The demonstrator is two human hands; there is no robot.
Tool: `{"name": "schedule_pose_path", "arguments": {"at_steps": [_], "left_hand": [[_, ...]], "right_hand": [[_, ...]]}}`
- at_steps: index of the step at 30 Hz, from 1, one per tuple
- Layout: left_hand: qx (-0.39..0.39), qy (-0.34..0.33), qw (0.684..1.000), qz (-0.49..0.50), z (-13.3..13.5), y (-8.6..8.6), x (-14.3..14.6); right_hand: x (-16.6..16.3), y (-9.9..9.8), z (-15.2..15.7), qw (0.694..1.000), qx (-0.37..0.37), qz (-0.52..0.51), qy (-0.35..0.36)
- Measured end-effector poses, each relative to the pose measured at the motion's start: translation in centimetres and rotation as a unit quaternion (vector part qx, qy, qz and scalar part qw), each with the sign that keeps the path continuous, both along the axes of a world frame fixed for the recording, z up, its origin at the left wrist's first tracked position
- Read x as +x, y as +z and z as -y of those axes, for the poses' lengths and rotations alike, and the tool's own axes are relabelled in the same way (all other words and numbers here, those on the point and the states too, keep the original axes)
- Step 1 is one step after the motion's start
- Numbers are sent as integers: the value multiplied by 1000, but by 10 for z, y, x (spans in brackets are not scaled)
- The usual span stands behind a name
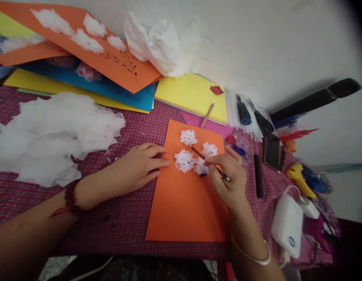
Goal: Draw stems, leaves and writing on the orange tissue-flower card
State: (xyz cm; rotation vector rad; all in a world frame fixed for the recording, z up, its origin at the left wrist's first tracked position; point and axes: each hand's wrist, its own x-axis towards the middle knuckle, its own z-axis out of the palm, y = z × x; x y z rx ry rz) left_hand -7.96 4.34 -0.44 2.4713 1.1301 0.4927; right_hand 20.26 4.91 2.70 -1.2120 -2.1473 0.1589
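Observation:
An orange sheet of paper lies on the table, bearing several white crumpled-paper flowers with dark blue specks. In my right hand is a thin dark paintbrush, held like a pen. Its tip is between the flowers, close below the top one. A small dark blue mark shows under the lower right flower, partly beside my fingers. My left hand lies flat with fingers stretched, the fingertips on the sheet's left edge.
Right of the sheet are a clear palette with red and blue paint, a black marker, a phone and scissors. White tissue spreads at left. Behind are a decorated orange card and yellow paper.

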Motion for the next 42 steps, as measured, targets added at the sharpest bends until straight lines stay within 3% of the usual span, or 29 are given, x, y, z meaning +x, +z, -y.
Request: {"name": "schedule_pose_path", "arguments": {"at_steps": [5, 11, 22, 33, 42], "left_hand": [[-4, 4, 1000, 2, 0, 1, 0], [-1, -2, 1000, -4, 1, 2, 1], [-4, 8, 1000, 4, 2, 2, 1], [-8, 4, 1000, -2, 1, 3, 1], [-12, 11, 1000, 12, 1, 1, 1]], "right_hand": [[-2, 6, 3, 1000, 6, 19, 18], [4, 2, 1, 999, 0, -36, -1], [3, 6, 5, 996, -60, -68, 13], [6, -11, -1, 992, -60, -98, -43], [8, -6, 3, 983, -96, -148, -48]]}}
